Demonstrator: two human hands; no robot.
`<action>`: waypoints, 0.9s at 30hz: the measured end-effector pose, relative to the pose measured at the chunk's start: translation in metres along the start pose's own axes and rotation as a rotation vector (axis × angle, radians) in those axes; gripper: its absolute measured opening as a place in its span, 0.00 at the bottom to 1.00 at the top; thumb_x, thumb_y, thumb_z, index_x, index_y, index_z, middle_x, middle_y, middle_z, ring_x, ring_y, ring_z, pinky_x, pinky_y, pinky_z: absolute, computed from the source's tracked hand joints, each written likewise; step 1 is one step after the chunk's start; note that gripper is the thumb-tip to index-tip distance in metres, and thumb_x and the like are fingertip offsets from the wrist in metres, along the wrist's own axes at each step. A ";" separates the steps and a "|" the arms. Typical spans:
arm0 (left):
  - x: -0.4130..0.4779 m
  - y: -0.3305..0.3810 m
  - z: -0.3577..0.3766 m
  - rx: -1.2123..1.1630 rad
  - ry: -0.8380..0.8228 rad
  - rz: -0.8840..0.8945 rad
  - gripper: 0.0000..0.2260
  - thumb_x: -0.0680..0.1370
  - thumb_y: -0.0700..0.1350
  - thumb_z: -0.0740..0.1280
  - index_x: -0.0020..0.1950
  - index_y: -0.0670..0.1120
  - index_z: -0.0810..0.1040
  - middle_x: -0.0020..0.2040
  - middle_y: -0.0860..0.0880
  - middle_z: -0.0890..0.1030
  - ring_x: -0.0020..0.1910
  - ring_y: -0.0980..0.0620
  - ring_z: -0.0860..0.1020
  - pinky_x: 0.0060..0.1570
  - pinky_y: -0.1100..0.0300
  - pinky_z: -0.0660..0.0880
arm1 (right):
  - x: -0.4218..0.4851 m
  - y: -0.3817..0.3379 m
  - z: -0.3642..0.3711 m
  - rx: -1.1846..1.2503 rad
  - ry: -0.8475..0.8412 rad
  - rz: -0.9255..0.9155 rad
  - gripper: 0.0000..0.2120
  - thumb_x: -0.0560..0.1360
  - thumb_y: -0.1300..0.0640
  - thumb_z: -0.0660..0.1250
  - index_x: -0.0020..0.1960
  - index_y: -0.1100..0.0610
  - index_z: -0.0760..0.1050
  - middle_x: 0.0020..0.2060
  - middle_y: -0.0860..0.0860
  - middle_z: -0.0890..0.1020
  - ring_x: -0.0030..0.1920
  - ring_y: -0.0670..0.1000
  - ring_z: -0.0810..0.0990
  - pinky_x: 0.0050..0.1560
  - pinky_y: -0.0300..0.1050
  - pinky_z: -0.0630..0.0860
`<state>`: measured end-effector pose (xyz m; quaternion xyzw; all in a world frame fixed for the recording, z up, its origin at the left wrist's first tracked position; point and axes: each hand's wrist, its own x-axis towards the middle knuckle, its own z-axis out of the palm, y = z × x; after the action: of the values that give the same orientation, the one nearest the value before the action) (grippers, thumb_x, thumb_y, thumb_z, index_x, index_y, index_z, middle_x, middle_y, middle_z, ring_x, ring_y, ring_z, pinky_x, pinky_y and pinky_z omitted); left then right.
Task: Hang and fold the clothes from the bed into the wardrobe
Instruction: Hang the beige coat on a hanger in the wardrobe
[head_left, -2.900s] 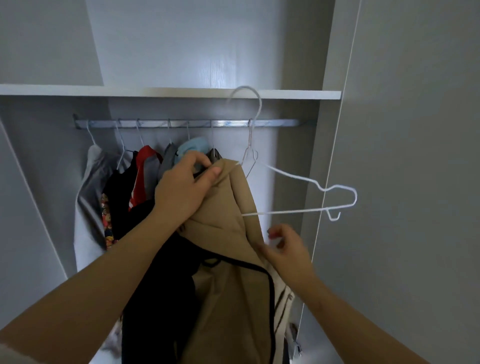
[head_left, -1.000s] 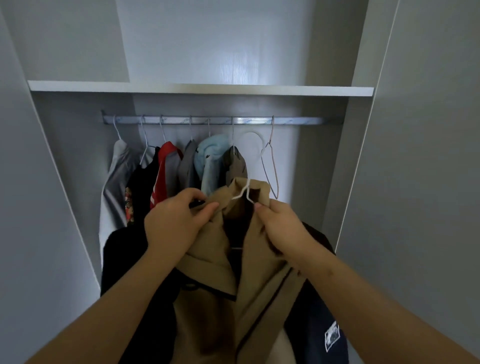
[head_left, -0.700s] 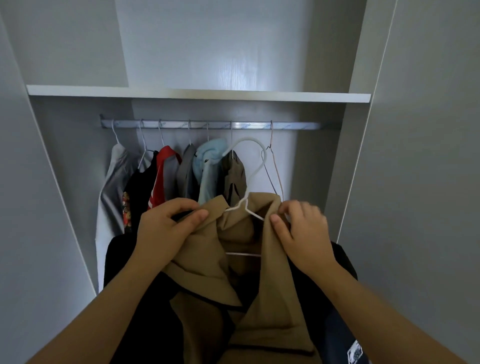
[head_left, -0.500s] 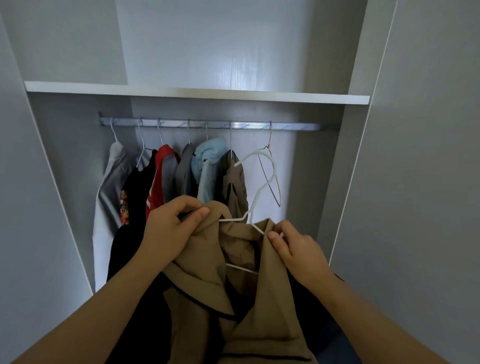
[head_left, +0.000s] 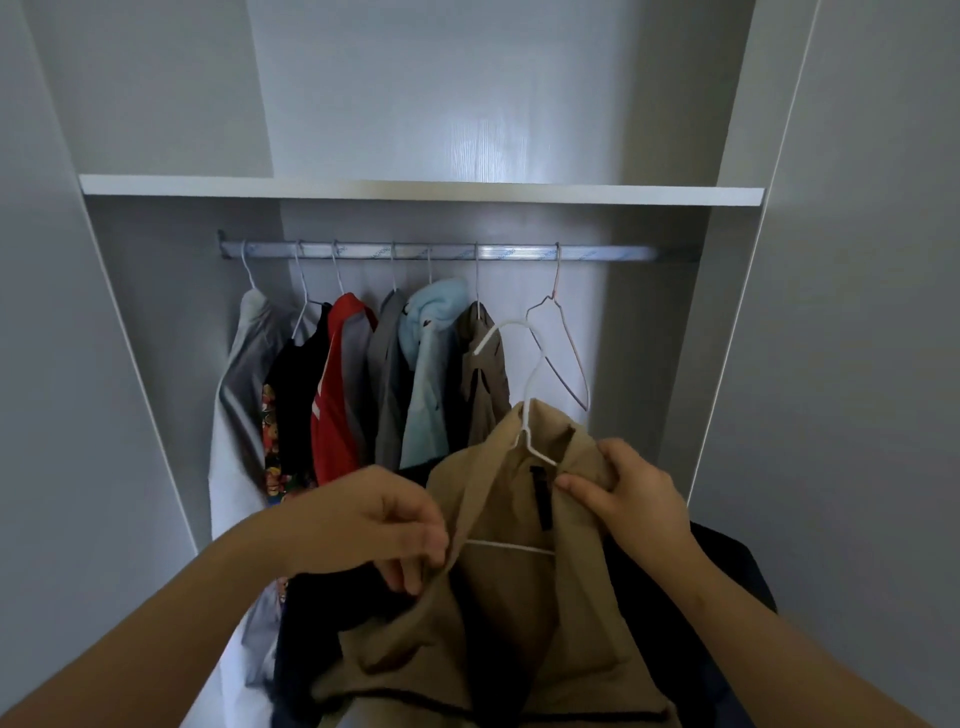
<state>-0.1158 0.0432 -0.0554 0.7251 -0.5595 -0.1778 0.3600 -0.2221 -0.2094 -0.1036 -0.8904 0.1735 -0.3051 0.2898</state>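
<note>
Lower now than half a second ago, the left hand (head_left: 374, 525) has slid from the collar down to the front edge of the tan jacket with black trim (head_left: 498, 613), which it pinches between curled fingers and thumb. The right hand (head_left: 634, 499) grips the jacket's right shoulder, thumb on top.

Inside the jacket's neck sits the white wire hanger (head_left: 528, 410), its hook free in the air below the metal rail (head_left: 597, 253) of the grey wardrobe (head_left: 156, 312). A black tab (head_left: 542, 496) is sewn inside the collar; I cannot make out any writing on it. Faint blue print runs along the rail, too small to read.

On the rail hang a pale grey garment (head_left: 239, 374), a black one (head_left: 296, 395), a red one (head_left: 337, 395), a light blue one (head_left: 431, 353) and a bare wire hanger (head_left: 557, 280).
</note>
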 end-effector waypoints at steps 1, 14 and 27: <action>0.003 -0.005 0.000 0.039 0.086 0.020 0.05 0.75 0.52 0.66 0.47 0.63 0.80 0.43 0.57 0.83 0.41 0.59 0.81 0.43 0.65 0.78 | 0.000 0.000 0.000 0.025 -0.007 -0.013 0.13 0.68 0.40 0.69 0.39 0.44 0.67 0.32 0.42 0.76 0.34 0.41 0.74 0.33 0.39 0.68; 0.068 0.009 0.048 0.642 0.855 0.010 0.09 0.75 0.46 0.65 0.38 0.42 0.76 0.29 0.47 0.77 0.28 0.51 0.73 0.27 0.63 0.62 | 0.002 -0.028 -0.021 -0.168 0.151 -0.149 0.19 0.73 0.38 0.58 0.38 0.54 0.64 0.27 0.46 0.69 0.32 0.50 0.73 0.30 0.44 0.65; 0.066 0.014 0.044 0.570 0.749 -0.069 0.19 0.75 0.53 0.65 0.29 0.54 0.60 0.25 0.56 0.64 0.29 0.56 0.67 0.26 0.65 0.56 | 0.010 -0.011 -0.049 0.090 0.077 0.077 0.22 0.72 0.39 0.62 0.30 0.55 0.66 0.26 0.48 0.71 0.31 0.49 0.71 0.35 0.45 0.67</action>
<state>-0.1338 -0.0345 -0.0655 0.8273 -0.3933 0.2451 0.3174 -0.2441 -0.2257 -0.0605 -0.8567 0.2047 -0.3353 0.3344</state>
